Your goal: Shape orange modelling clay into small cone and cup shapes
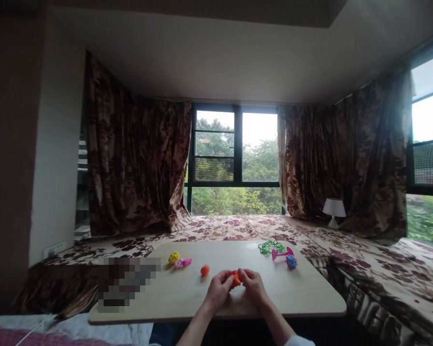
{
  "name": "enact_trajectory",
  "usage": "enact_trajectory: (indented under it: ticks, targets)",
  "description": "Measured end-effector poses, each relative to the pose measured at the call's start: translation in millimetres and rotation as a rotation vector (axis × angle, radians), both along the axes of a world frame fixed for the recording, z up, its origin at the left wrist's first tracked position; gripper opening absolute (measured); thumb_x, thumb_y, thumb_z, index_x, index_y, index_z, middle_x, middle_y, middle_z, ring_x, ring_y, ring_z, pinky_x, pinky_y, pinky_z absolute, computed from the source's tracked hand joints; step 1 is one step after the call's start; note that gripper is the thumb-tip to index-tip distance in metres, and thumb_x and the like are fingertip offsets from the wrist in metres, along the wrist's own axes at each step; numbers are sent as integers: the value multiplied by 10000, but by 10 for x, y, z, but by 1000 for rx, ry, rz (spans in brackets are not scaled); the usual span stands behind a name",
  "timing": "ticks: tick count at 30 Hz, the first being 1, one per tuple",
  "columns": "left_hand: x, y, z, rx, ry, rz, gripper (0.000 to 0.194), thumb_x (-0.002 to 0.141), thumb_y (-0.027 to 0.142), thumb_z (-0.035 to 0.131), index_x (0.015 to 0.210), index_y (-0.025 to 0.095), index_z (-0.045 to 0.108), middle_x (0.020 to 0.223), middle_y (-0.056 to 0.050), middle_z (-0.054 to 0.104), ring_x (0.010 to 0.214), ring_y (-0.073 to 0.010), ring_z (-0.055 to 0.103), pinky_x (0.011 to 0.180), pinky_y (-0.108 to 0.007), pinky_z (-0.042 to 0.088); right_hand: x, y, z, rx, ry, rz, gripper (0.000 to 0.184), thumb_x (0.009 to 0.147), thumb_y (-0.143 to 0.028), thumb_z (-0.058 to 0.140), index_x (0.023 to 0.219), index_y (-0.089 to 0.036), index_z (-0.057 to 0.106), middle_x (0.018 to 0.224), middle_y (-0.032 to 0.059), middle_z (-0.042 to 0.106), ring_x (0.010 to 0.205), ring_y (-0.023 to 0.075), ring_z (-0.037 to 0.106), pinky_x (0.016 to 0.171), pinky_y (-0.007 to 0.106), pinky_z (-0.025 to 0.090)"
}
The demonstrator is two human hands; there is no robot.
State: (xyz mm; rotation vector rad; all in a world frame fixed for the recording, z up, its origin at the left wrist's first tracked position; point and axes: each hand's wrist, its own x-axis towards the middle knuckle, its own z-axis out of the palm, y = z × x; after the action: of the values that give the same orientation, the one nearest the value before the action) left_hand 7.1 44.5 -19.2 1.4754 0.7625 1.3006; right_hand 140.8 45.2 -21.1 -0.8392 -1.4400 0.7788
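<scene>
Above the near middle of the pale table, both my hands are closed on one orange lump [235, 278], which looks like modelling clay. My left hand [218, 289] pinches its left side with thumb and fingers. From the right, my right hand [253, 285] grips the other side. Fingers cover parts of the lump, so its full shape is hidden. A rounded orange piece [205, 270] lies apart on the tabletop, just left of my left hand. Farther left are a yellow knobbly lump [173, 258] and a pink twisted piece [182, 263].
Right of my hands, the table [166, 300] bears a green chain [270, 247], a pink dumbbell-shaped toy [283, 253] and a blue-and-pink knobbly ball [291, 262]. A pixelated patch hides its left end. Behind stands a white lamp [334, 212] on a floral-covered ledge.
</scene>
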Motion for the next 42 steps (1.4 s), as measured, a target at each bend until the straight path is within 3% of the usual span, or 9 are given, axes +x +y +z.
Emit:
enact_trajectory:
  ticks: [15,23,29,37,42]
  targets:
    - [-20,23,-34,-74,39,36,332,642,388,621,853,134,656,732,-57,683,627,-125,586,604,-234,428,116,15,-68,-91,-29,18,337,702,-396,568,855,-124,696,727,67,679,689,181,597,631,262,447]
    - [19,-9,-3,-47,56,54,329,628,386,623,817,120,659,721,-65,686,659,-143,600,646,-252,441,93,14,-77,-81,15,43,387,667,-457,590,811,-115,700,705,70,679,687,184,601,676,284,452]
    - [-2,-20,19,-49,68,52,369,648,402,601,877,117,647,720,-53,677,618,-131,579,596,-245,428,92,-25,-36,-79,18,52,438,725,-495,505,779,-103,692,636,51,654,597,148,575,600,257,437]
    - [-6,-10,-5,-82,84,35,364,650,427,591,847,124,632,688,-32,646,582,-108,535,568,-228,416,100,-33,-37,-96,41,40,365,672,-452,588,779,-119,694,708,54,662,687,164,581,669,262,432]
    - [-35,-55,77,-75,86,33,377,664,465,568,837,134,623,661,-19,630,556,-111,523,520,-226,402,55,-90,75,-59,29,49,431,732,-500,507,717,-112,696,604,52,639,576,154,559,566,252,421]
